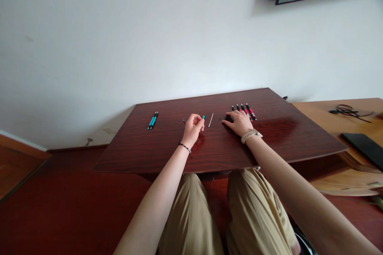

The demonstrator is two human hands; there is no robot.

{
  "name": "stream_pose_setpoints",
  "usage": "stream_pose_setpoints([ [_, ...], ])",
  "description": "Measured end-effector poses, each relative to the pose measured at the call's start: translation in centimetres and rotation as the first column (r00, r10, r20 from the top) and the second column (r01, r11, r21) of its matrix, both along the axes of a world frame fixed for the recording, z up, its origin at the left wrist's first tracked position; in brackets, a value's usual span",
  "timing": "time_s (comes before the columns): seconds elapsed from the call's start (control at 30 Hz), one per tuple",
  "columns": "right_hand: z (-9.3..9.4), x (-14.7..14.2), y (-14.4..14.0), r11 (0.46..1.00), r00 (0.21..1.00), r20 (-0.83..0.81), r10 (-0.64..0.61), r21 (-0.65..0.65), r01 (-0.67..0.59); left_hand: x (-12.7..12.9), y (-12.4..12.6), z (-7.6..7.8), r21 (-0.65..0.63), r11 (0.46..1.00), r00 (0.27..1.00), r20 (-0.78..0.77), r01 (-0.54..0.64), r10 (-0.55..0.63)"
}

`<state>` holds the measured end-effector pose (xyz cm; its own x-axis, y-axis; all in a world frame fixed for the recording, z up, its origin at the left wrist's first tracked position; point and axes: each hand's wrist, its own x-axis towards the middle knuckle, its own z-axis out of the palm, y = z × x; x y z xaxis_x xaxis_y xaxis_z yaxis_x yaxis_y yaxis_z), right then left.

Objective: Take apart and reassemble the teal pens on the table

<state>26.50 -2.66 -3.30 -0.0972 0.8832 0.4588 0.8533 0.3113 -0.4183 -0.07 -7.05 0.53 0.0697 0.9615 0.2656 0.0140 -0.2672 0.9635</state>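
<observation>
My left hand (194, 127) is above the middle of the table, its fingers pinched around a turquoise pen barrel (203, 117). Just right of it a thin white ink refill (211, 120) lies on the wood. My right hand (238, 122) rests low over the table with thumb and fingers apart. Between them is a small dark patch, a part or shadow I cannot make out. Tiny dark pieces (220, 119) lie left of that thumb. Several red and black pens (249, 109) lie in a row by the right hand, which partly covers them. A small turquoise-tipped piece (184, 120) is left of my left hand.
Two turquoise and black pens (153, 120) lie side by side on the left of the dark brown table (167, 151). On the right, a lighter wooden desk (317, 115) carries a coiled black cable (347, 110) and a flat black device (363, 147). A white wall stands behind.
</observation>
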Motion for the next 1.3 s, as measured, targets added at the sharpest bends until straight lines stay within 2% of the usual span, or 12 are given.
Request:
stream_pose_setpoints([
  [0.4,0.3,-0.1,-0.6,1.000,1.000,-0.006,0.002,-0.018,-0.002,-0.2,0.2,0.1,0.030,0.997,0.994,-0.087,-0.069,0.071],
  [0.53,0.5,-0.4,-0.8,0.999,0.999,-0.026,-0.032,-0.020,0.032,-0.6,0.6,-0.1,0.071,0.989,0.986,-0.099,-0.127,0.133],
  [0.7,0.9,-0.3,-0.9,0.994,0.985,-0.134,-0.109,0.000,0.110,-0.7,1.0,-0.4,0.074,0.982,0.983,-0.049,-0.175,0.179],
  [0.9,1.2,0.2,-0.8,0.980,0.961,-0.204,-0.186,0.035,0.197,-0.9,0.6,-0.3,0.127,0.963,0.969,-0.045,-0.237,0.244],
  [0.97,1.3,0.2,-0.7,0.981,0.960,-0.216,-0.177,0.043,0.191,-1.9,0.7,-0.1,0.160,0.952,0.959,-0.074,-0.261,0.275],
  [1.07,1.3,0.1,-0.6,0.982,0.958,-0.232,-0.166,0.047,0.181,-5.0,1.7,-0.1,0.229,0.920,0.924,-0.142,-0.318,0.355],
  [1.17,1.2,0.0,-0.4,0.983,0.957,-0.246,-0.155,0.056,0.173,-9.1,2.9,-0.3,0.340,0.847,0.769,-0.371,-0.410,0.521],
  [1.2,1.2,0.0,-0.4,0.984,0.957,-0.248,-0.150,0.059,0.170,-10.3,3.3,-0.5,0.342,0.845,0.731,-0.431,-0.410,0.529],
  [1.27,1.1,-0.1,-0.3,0.985,0.958,-0.248,-0.143,0.062,0.163,-12.0,3.7,-0.8,0.273,0.873,0.714,-0.502,-0.405,0.488],
  [1.3,1.1,-0.1,-0.3,0.985,0.959,-0.245,-0.142,0.062,0.161,-12.5,3.9,-1.0,0.254,0.862,0.699,-0.507,-0.438,0.504],
])
